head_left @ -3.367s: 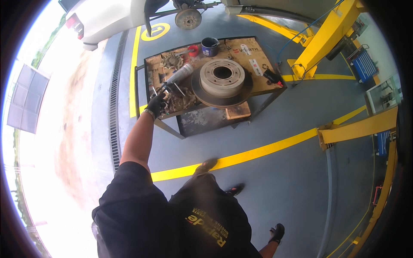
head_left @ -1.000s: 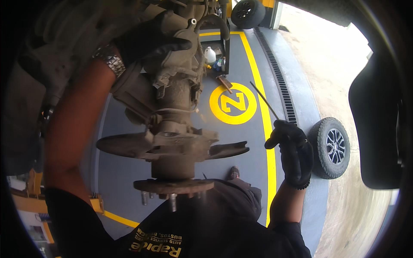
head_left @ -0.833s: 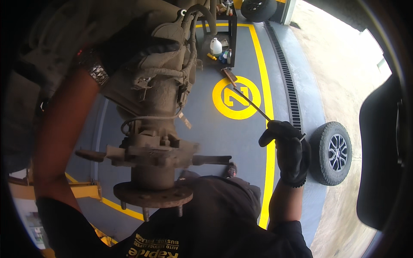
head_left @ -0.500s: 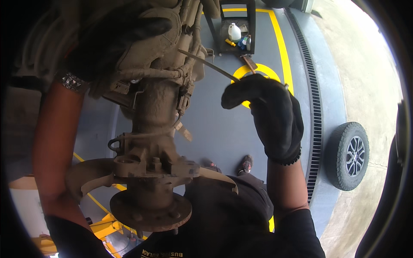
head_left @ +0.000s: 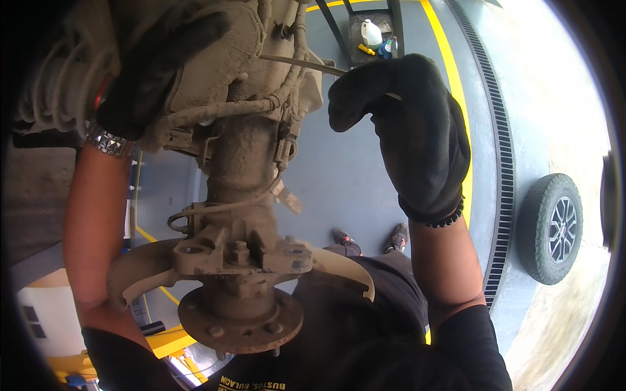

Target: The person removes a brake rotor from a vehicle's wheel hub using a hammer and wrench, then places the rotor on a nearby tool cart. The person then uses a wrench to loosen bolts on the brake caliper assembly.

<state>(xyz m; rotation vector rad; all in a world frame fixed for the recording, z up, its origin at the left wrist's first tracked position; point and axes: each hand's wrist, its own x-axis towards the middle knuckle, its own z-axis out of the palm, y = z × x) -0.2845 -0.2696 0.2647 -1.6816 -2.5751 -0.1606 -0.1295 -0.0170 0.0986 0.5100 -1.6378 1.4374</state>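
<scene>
Strong daylight comes from the right side, and there the pale ground (head_left: 561,124) is burned almost to white, its details lost. The upper left is dim, so the gloved left hand (head_left: 153,72) looks dark and a little soft. Wide distortion bends the drain grate (head_left: 505,176) into a curve, and black corners surround the view.

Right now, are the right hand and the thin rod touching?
Touching: the head view shows the thin rod running into the curled right hand, with no gap between.
</scene>
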